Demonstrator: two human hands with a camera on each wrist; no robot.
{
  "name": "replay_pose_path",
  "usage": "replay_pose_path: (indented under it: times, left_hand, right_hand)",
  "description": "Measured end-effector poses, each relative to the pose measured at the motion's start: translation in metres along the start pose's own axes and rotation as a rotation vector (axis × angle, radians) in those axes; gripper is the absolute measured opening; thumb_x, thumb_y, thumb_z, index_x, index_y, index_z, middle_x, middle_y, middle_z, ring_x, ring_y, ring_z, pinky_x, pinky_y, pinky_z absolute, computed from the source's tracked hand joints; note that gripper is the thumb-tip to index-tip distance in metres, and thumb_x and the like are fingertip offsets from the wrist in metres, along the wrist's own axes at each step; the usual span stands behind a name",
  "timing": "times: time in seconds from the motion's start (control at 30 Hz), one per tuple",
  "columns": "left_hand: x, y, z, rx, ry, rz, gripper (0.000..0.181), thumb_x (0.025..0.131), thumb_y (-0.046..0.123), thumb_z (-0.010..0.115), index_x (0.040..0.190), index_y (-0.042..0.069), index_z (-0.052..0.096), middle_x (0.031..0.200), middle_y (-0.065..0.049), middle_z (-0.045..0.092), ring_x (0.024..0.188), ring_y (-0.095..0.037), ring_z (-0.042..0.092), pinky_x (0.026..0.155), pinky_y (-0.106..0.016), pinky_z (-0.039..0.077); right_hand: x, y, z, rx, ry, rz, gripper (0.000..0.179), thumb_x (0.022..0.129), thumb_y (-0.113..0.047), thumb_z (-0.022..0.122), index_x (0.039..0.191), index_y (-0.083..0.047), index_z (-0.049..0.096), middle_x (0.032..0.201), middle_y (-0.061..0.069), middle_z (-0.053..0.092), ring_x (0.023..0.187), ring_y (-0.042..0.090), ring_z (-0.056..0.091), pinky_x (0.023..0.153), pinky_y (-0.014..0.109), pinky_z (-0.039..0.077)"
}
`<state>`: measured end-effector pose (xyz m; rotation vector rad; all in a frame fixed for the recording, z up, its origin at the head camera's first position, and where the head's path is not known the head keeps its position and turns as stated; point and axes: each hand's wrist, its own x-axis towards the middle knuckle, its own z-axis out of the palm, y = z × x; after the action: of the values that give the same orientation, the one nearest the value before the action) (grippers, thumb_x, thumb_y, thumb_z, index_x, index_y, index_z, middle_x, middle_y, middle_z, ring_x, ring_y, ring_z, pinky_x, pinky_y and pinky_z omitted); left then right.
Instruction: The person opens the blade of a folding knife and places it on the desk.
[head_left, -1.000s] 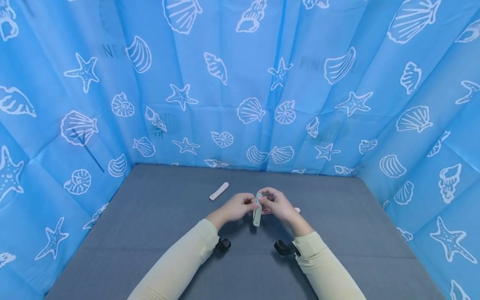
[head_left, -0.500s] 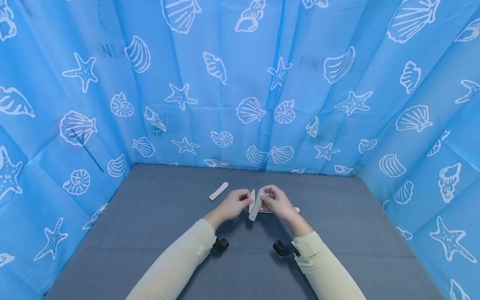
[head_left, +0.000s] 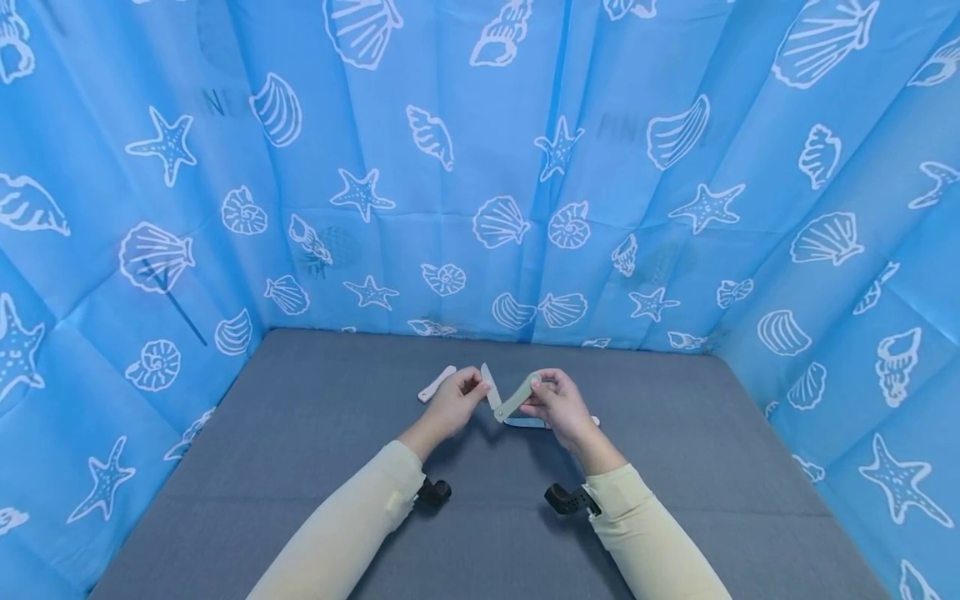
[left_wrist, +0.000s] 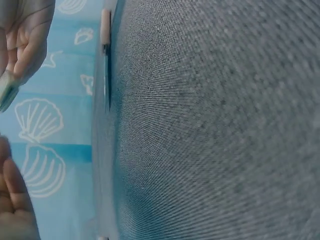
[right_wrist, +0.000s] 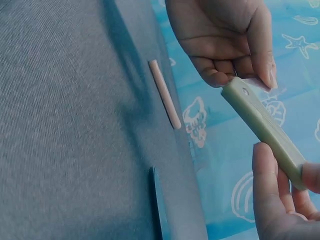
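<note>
Head view showed me the blade (head_left: 492,390), pinched by the left hand (head_left: 453,404), swung wider from the green handle (head_left: 516,399), gripped by the right hand (head_left: 561,407), leaving it partly unfolded.

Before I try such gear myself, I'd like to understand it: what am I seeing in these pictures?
There is no machine, just a person's bare left hand and right hand. The wide picture comes from a camera worn on the head, looking forward and down. The two tilted ones come from the black wrist cameras. The hands hold a folding knife, partly open: the left pinches its blade, the right holds its green handle. On the grey surface lie a pink handle, no blade visible, and an open knife.
</note>
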<state>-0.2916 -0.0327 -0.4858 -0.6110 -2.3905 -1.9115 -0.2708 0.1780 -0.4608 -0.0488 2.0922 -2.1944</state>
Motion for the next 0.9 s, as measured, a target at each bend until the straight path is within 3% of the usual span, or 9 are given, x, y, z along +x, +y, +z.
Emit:
replay_pose_path:
  times: [0.23,0.4,0.57,0.7,0.9]
  left_hand:
    - [-0.001,-0.004,0.003,-0.135,0.167,0.027,0.019,0.104,0.014,0.056,0.089,0.003,0.055,0.094,-0.011,0.065,0.092,-0.022,0.066,0.090,-0.057,0.051]
    - [-0.005,-0.002,0.001,-0.172,0.202,-0.002,0.019,0.103,0.013,0.057,0.088,0.001,0.056,0.097,-0.014,0.066,0.093,-0.022,0.068,0.091,-0.053,0.052]
    - [-0.008,0.002,-0.010,-0.180,0.146,-0.056,0.009,0.098,0.005,0.063,0.101,-0.001,0.057,0.091,-0.014,0.069,0.085,-0.019,0.071,0.083,-0.044,0.058]
    - [-0.009,0.004,-0.020,-0.192,0.050,-0.154,0.020,0.095,0.001,0.066,0.111,-0.003,0.054,0.082,-0.011,0.071,0.077,-0.015,0.071,0.082,-0.044,0.058]
    - [-0.009,0.007,-0.034,-0.144,-0.091,-0.261,0.016,0.095,0.005,0.068,0.105,-0.003,0.060,0.087,-0.012,0.072,0.079,-0.017,0.071,0.086,-0.049,0.056]
  right_hand:
    - [-0.002,-0.001,0.006,0.161,0.085,-0.026,0.023,0.109,-0.008,0.039,0.128,0.006,0.036,0.100,0.014,0.057,0.083,0.015,0.063,0.082,0.028,0.057]
    - [-0.005,-0.005,0.006,0.163,0.080,-0.029,0.024,0.108,-0.008,0.042,0.128,0.005,0.037,0.099,0.013,0.059,0.082,0.014,0.064,0.083,0.028,0.057]
    - [-0.008,-0.008,-0.004,0.079,0.015,-0.036,0.025,0.106,-0.005,0.045,0.127,0.009,0.039,0.097,0.013,0.063,0.080,0.013,0.067,0.079,0.025,0.058]
    - [-0.008,-0.012,-0.009,0.011,-0.057,-0.030,0.029,0.106,-0.007,0.047,0.128,0.011,0.040,0.097,0.014,0.062,0.080,0.015,0.067,0.077,0.026,0.058]
    - [-0.004,-0.016,-0.017,-0.193,-0.206,-0.030,0.031,0.103,-0.007,0.053,0.126,0.014,0.048,0.101,0.025,0.064,0.082,0.022,0.069,0.081,0.038,0.059]
